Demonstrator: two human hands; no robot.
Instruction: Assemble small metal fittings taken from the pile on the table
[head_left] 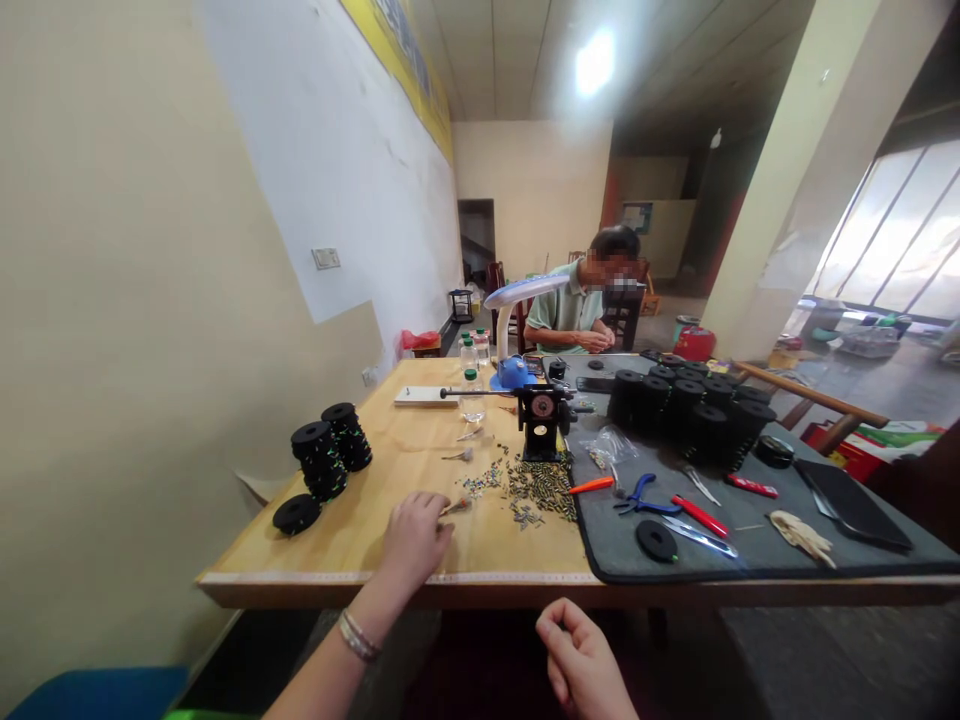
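Observation:
My left hand (416, 535) rests low over the wooden table (345, 545), fingers curled. A small brush-like piece with a reddish tip (457, 505) sticks out at its fingertips; the grip itself is partly hidden. In front of the table edge is my right hand (577, 655), thumb and fingers pressed together; whatever it may hold is too small to make out. Beyond the left hand lie a similar small brush-like piece (461, 455), scattered coloured beads (480, 483) and a heap of small dark striped pieces (540, 485).
A black hand-crank winder (541, 415) stands behind the heap, near a blue-based lamp (514, 372) and bottles (472, 400). Black spools (319, 460) stand left. On the grey mat (615, 560) are blue pliers (641, 497), scissors (701, 530) and more spools (675, 395). A person (574, 310) sits opposite.

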